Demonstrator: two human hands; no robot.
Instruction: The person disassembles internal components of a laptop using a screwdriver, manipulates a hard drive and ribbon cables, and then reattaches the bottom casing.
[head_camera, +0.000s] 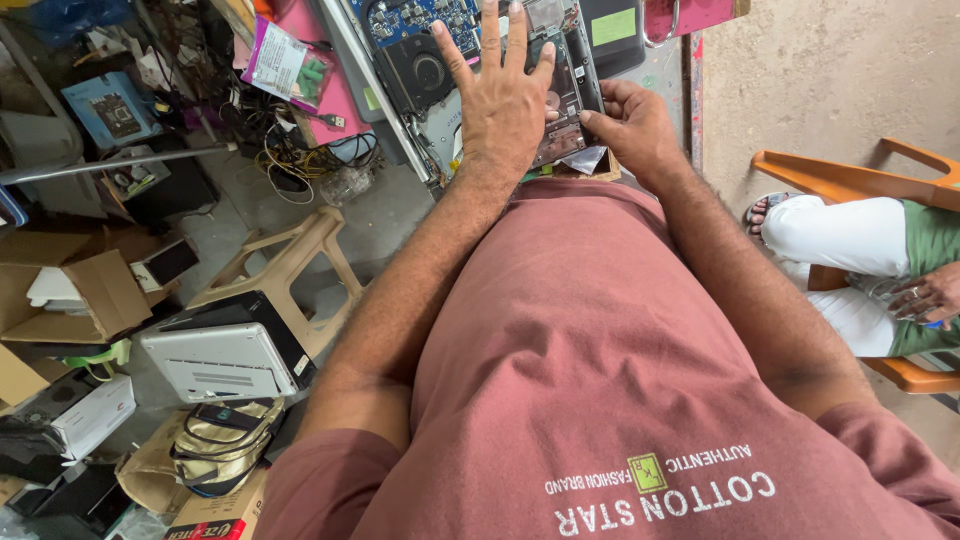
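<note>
- Cluttered repair worktop (660, 70), far centre: one opened laptop (430, 70), circuit board and one fan exposed.
- Left hand (500, 95) spread flat on it; right hand (630, 125) pinching its near right edge.
- Left floor: one stool (290, 265), two stacked laptops (225, 355), cardboard boxes (70, 295).
- Right: one seated person (870, 260) on an orange chair (850, 180).

Wooden stool (290, 262), stacked laptops (225, 355)

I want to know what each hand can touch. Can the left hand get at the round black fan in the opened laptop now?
Probably yes. The left hand lies flat on the opened laptop, and the fan sits uncovered just beside its thumb. The right hand is at the other side.
</note>
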